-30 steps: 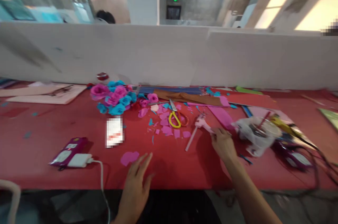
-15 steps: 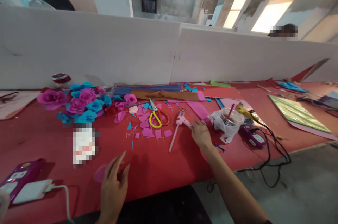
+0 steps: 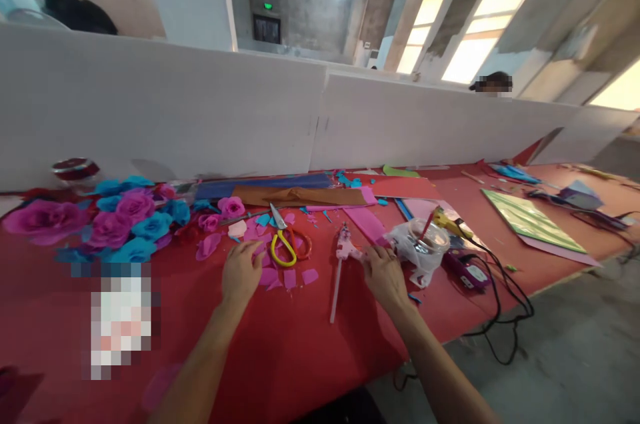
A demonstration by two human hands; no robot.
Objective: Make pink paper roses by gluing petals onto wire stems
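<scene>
We are observing both bare hands over a red table point(image 3: 280, 357), forearms extended. The right hand point(image 3: 386, 275) is closing its fingers around the handle end of a pale pink glue gun point(image 3: 345, 247), which is lying right of the scissors; a long glue stick point(image 3: 336, 291) is projecting from its rear toward the person. The left hand point(image 3: 243, 271) is holding its fingers bent and pointing downward over the pink petals point(image 3: 270, 277); we cannot tell whether they are gripping one. Just beside that hand, the scissors point(image 3: 283, 249), with one yellow and one red handle loop, are resting among the petals, blades pointing away. We are recording a cluster of pink and blue paper flowers point(image 3: 135, 207) at the left and a brown strip point(image 3: 300, 196) lying behind the scissors. To the right of the right hand, a clear cup point(image 3: 430, 237) with a red straw is standing in a white plastic bag point(image 3: 423, 274), and a purple power strip point(image 3: 465, 271) is lying near it. A white partition point(image 3: 200, 104) is standing along the far edge.
</scene>
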